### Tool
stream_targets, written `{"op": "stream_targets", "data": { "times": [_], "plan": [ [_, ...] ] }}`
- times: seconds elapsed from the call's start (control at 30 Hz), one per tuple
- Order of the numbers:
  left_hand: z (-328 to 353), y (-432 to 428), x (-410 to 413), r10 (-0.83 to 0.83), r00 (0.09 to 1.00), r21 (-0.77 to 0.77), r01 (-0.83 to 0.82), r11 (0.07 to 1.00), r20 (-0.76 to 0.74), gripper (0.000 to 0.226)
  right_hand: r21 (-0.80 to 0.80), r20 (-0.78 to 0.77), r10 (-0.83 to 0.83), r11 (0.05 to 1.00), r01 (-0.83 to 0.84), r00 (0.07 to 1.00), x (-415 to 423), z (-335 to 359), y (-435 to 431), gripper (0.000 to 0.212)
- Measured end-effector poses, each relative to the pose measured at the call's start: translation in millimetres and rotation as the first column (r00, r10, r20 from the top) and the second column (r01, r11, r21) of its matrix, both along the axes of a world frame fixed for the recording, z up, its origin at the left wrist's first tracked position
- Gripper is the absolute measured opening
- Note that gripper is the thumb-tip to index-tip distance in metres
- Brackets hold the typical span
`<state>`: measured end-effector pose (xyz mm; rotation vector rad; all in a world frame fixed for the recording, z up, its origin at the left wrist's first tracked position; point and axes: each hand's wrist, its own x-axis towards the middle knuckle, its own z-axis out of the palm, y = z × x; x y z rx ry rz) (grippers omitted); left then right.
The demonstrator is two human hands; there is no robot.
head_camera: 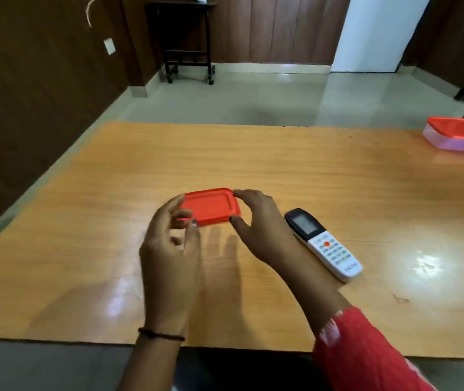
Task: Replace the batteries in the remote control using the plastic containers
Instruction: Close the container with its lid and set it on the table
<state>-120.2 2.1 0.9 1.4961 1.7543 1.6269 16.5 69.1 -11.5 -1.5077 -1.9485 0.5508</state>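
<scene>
Head view: glossy wooden table (253, 153), pale tiled floor (225, 100) beyond. Centre frame, left hand (168, 244) and right hand (259, 221) pinch a red rectangular plastic lid (211, 206) by its ends; white remote control (323, 244) lies just right.

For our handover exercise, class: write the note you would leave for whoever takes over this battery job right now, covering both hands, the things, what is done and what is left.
Left hand: grips the left end of the near container, red lid on.
Right hand: fingers pinch its right end.
Remote control: face up on the table, right of the right hand, untouched.
Second container: lidded, far right table edge.
Done: nothing visible.
Left: open containers, swap batteries, close remote.
</scene>
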Motion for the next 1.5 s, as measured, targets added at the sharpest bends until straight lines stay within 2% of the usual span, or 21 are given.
{"op": "stream_targets", "data": {
  "times": [0.13, 0.23, 0.33, 0.4, 0.5, 0.57, 0.63, 0.7, 0.73, 0.8, 0.83, 0.87, 0.9, 0.93, 1.0, 1.07, 1.17, 1.3, 1.37, 1.43, 1.5],
  "plan": [
    [-14, -11, -59, 0.194, 0.980, -0.185, -0.185, 0.965, 0.032, 0.037, -0.247, 0.175, 0.149, 0.963, -0.103, 0.973, -29, -6, 51, 0.082],
    [-24, -12, -81, 0.165, 0.986, -0.372, -0.140, 0.918, 0.037, 0.036, -0.372, 0.254, 0.221, 0.921, -0.116, 0.942, -32, -7, 73, 0.091],
    [-27, -12, -88, 0.078, 0.994, -0.472, -0.034, 0.881, 0.075, 0.037, -0.405, 0.334, 0.227, 0.911, -0.079, 0.915, -31, -4, 81, 0.082],
    [-25, -11, -89, 0.045, 0.994, -0.504, 0.014, 0.864, 0.103, 0.038, -0.368, 0.487, 0.257, 0.927, -0.070, 0.835, -36, 3, 79, 0.066],
    [-20, -11, -84, 0.014, 0.987, -0.525, 0.073, 0.848, 0.160, 0.043, -0.180, 0.777, 0.262, 0.964, -0.196, 0.572, -51, 5, 67, 0.042],
    [-18, -12, -80, 0.003, 0.985, -0.534, 0.090, 0.841, 0.170, 0.048, -0.031, 0.878, 0.181, 0.945, -0.324, 0.444, -59, -2, 53, 0.034],
    [-16, -13, -77, -0.003, 0.983, -0.531, 0.102, 0.841, 0.184, 0.052, 0.100, 0.902, 0.085, 0.913, -0.396, 0.424, -60, -11, 44, 0.028],
    [-15, -14, -76, -0.003, 0.982, -0.535, 0.106, 0.838, 0.190, 0.055, 0.188, 0.837, 0.019, 0.928, -0.321, 0.546, -56, -10, 43, 0.023],
    [-15, -14, -75, -0.007, 0.981, -0.535, 0.111, 0.837, 0.192, 0.055, 0.231, 0.755, -0.019, 0.943, -0.239, 0.656, -52, -6, 42, 0.021],
    [-16, -13, -75, -0.024, 0.979, -0.526, 0.128, 0.841, 0.201, 0.055, 0.250, 0.466, -0.091, 0.968, -0.033, 0.880, -44, 5, 34, 0.024],
    [-16, -13, -75, -0.034, 0.978, -0.517, 0.137, 0.845, 0.204, 0.053, 0.215, 0.263, -0.120, 0.974, 0.063, 0.957, -41, 10, 26, 0.027],
    [-17, -11, -75, -0.049, 0.979, -0.506, 0.144, 0.850, 0.196, 0.052, 0.158, 0.025, -0.146, 0.977, 0.140, 0.989, -38, 15, 13, 0.027],
    [-18, -10, -74, -0.061, 0.981, -0.499, 0.147, 0.854, 0.183, 0.051, 0.085, -0.220, -0.180, 0.975, 0.203, 0.959, -34, 20, -2, 0.027],
    [-18, -9, -72, -0.064, 0.982, -0.494, 0.146, 0.857, 0.180, 0.050, -0.006, -0.426, -0.220, 0.971, 0.241, 0.877, -30, 22, -19, 0.025],
    [-17, -7, -64, -0.072, 0.977, -0.462, 0.160, 0.872, 0.203, 0.049, -0.204, -0.658, -0.327, 0.945, 0.257, 0.679, -22, 20, -50, 0.021],
    [-17, -6, -51, -0.104, 0.972, -0.420, 0.185, 0.889, 0.209, 0.050, -0.357, -0.689, -0.414, 0.908, 0.219, 0.595, -16, 8, -66, 0.018],
    [-17, -10, -34, -0.136, 0.971, -0.379, 0.204, 0.903, 0.198, 0.058, -0.428, -0.631, -0.435, 0.886, 0.179, 0.642, -17, -11, -75, 0.025],
    [-17, -9, -22, -0.151, 0.933, -0.370, 0.273, 0.888, 0.326, 0.064, -0.324, -0.591, -0.401, 0.912, 0.250, 0.700, -18, -18, -76, 0.028],
    [-8, -3, 6, -0.164, 0.902, -0.361, 0.319, 0.876, 0.399, 0.053, -0.261, -0.586, -0.369, 0.929, 0.263, 0.722, 9, -19, -68, 0.025],
    [-4, -3, 4, -0.180, 0.868, -0.338, 0.361, 0.869, 0.462, 0.043, -0.201, -0.543, -0.335, 0.942, 0.268, 0.770, 3, -20, -67, 0.025],
    [-2, -3, 2, -0.200, 0.844, -0.304, 0.386, 0.871, 0.497, 0.036, -0.173, -0.555, -0.307, 0.952, 0.254, 0.773, -3, -19, -71, 0.028]
  ]
}}
